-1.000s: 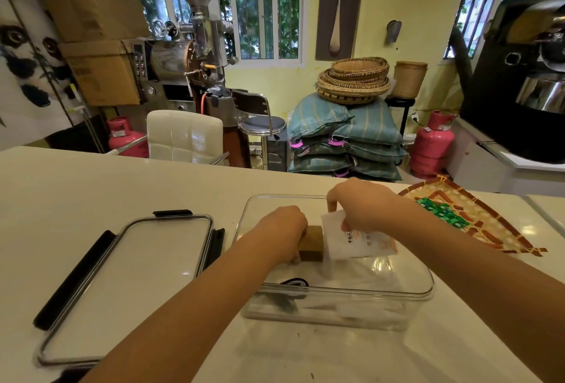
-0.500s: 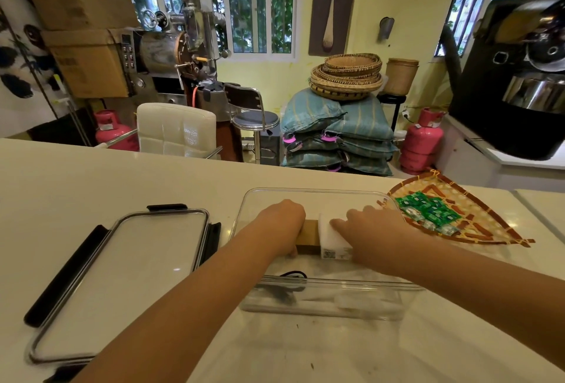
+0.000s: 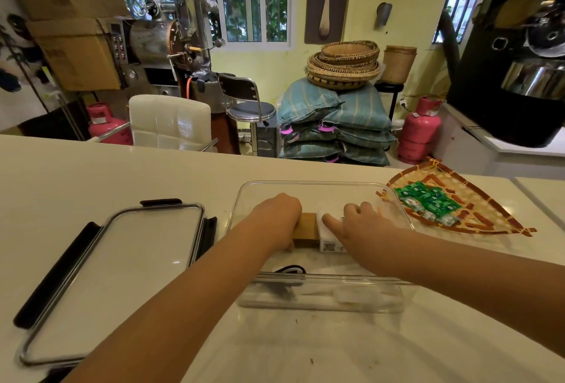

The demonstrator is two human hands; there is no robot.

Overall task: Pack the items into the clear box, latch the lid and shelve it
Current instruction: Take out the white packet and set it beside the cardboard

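Lowered now, right hand (image 3: 360, 220) lies flat on the packet (image 3: 328, 229); left hand (image 3: 275, 217), at 9 o'clock, grips the block (image 3: 305, 226) inside the box (image 3: 397, 214).

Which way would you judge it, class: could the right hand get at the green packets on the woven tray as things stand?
Probably yes. The right hand is in the clear box; the green packets lie uncovered on the woven tray just beyond its right wall.

Soft daylight from the barred rear windows (image 3: 252, 0) glares off the glossy white desk (image 3: 91, 174), with wide-angle bending and blurred edges.
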